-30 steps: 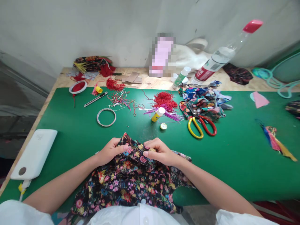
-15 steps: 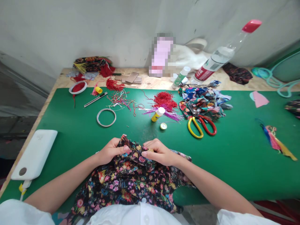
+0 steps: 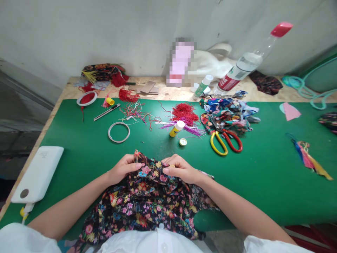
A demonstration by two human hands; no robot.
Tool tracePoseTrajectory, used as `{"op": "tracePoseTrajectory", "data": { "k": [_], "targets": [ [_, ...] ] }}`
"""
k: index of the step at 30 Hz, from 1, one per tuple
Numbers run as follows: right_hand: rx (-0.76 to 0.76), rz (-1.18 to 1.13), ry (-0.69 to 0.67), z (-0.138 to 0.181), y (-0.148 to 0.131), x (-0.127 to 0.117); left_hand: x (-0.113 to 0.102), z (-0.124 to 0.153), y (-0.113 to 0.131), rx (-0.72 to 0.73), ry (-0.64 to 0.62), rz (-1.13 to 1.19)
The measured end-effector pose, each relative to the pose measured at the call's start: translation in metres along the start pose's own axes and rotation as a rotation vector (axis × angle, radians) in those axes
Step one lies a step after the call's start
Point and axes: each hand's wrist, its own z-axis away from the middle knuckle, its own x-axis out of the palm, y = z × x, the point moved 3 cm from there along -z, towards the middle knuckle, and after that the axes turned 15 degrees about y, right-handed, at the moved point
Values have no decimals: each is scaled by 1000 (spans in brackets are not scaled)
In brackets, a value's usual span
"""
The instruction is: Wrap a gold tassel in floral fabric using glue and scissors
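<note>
A black cloth with a small flower print (image 3: 147, 203) lies bunched on the green mat (image 3: 263, 175) right in front of me and hangs over the near edge. My left hand (image 3: 121, 168) pinches its far left corner, fingers closed on the fabric. My right hand (image 3: 179, 168) grips the far edge a little to the right, fingers curled over the cloth. The two hands sit close together, with a raised fold of the cloth between them.
Beyond my hands lie a metal ring (image 3: 119, 132), a glue stick (image 3: 177, 128) with its cap (image 3: 183, 142), red and purple threads (image 3: 184, 113), yellow and red scissors (image 3: 225, 141) and fabric scraps (image 3: 228, 112). A white power bank (image 3: 38, 174) lies at left, a bottle (image 3: 247, 63) at the back.
Both hands shifted the cloth's far edge slightly; the raised corner between them now sits a bit more to the left. Everything else on the mat stays put.
</note>
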Motion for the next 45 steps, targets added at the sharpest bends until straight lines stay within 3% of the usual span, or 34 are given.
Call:
{"op": "tracePoseTrajectory", "data": {
  "k": [13, 18, 26, 32, 38, 45],
  "targets": [
    [10, 130, -51, 0, -2, -1, 2, 2, 7, 54, -22, -128],
    [6, 70, -127, 0, -3, -3, 5, 3, 9, 185, -45, -202],
    [-63, 151, -222, 0, -7, 0, 7, 3, 12, 265, -96, -399],
    [-32, 249, -166, -1, -5, 2, 3, 1, 8, 327, -142, -339],
    [-144, 323, -161, 0, -8, 10, 12, 8, 13, 496, -326, -501],
    [-172, 353, -108, 1, -9, 14, 13, 8, 16, 543, -283, -554]
  ]
}}
